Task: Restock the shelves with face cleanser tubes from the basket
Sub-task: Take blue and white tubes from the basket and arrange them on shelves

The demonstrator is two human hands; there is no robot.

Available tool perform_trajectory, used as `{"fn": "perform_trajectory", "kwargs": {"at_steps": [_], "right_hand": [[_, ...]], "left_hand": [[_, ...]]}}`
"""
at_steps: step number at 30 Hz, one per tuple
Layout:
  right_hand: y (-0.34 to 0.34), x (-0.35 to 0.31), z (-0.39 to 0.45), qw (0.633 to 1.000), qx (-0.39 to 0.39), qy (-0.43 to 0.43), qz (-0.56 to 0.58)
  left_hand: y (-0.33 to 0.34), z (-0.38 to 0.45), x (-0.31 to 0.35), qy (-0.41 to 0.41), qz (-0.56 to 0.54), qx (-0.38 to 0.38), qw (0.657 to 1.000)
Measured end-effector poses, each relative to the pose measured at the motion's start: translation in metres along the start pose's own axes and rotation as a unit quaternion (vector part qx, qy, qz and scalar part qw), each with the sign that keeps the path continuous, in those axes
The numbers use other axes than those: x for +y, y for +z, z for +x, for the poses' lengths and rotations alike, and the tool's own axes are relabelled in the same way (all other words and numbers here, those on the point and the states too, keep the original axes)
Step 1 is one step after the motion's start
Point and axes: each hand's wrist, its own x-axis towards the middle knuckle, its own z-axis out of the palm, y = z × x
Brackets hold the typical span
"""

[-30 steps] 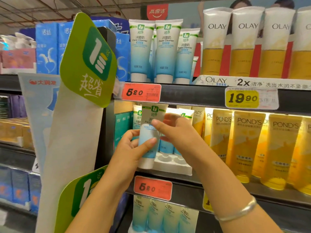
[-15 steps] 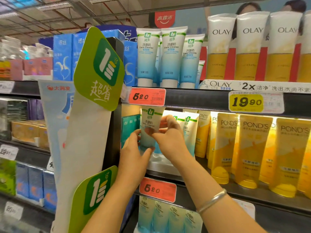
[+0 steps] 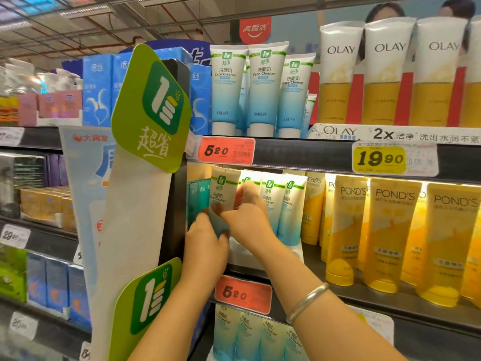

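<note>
A white and blue face cleanser tube [image 3: 221, 190] stands upright at the left end of the middle shelf [image 3: 364, 293]. My left hand [image 3: 205, 246] grips its lower part from the left. My right hand [image 3: 247, 217] pinches its middle from the right. Three more of the same tubes [image 3: 285, 204] stand just right of it in a white tray [image 3: 244, 256]. The basket is out of view.
More cleanser tubes [image 3: 263, 87] fill the top shelf, and others [image 3: 255, 334] stand on the shelf below. Yellow Pond's tubes [image 3: 390, 235] crowd the right. A green sign [image 3: 153, 108] juts out on the left. Red price tags [image 3: 243, 294] line the shelf edges.
Both hands carried the tube up and back into the middle shelf, to the left end of the row. The camera has come closer to the shelf.
</note>
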Motion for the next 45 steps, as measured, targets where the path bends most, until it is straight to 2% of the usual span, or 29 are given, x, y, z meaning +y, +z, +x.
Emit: {"fn": "perform_trajectory", "kwargs": {"at_steps": [8, 13, 19, 25, 31, 35, 38, 41, 45], "right_hand": [[0.001, -0.005, 0.002, 0.998, -0.025, 0.027, -0.055], [-0.028, -0.008, -0.011, 0.998, -0.03, 0.055, 0.025], [-0.066, -0.013, -0.055, 0.987, -0.043, 0.082, 0.134], [-0.098, -0.004, -0.111, 0.972, -0.067, 0.12, 0.191], [-0.129, 0.007, -0.196, 0.956, -0.062, 0.209, 0.196], [-0.141, 0.025, -0.27, 0.936, -0.009, 0.319, 0.151], [-0.148, 0.04, -0.337, 0.899, 0.032, 0.421, 0.118], [-0.159, 0.053, -0.412, 0.847, 0.048, 0.52, 0.101], [-0.186, 0.052, -0.507, 0.783, 0.11, 0.605, 0.095]], "left_hand": [[-0.004, 0.001, 0.011, -0.07, 0.034, -0.037, 0.996], [-0.014, -0.009, 0.013, -0.056, 0.02, -0.036, 0.998], [-0.024, -0.052, 0.021, -0.006, -0.087, 0.015, 0.996], [-0.017, -0.109, 0.017, -0.035, -0.14, 0.011, 0.989], [-0.014, -0.181, -0.011, -0.13, -0.195, -0.124, 0.964], [-0.012, -0.235, -0.049, -0.216, -0.193, -0.219, 0.931], [-0.013, -0.279, -0.082, -0.285, -0.163, -0.285, 0.901], [-0.012, -0.327, -0.107, -0.343, -0.149, -0.344, 0.861], [-0.007, -0.39, -0.121, -0.394, -0.113, -0.41, 0.815]]}}
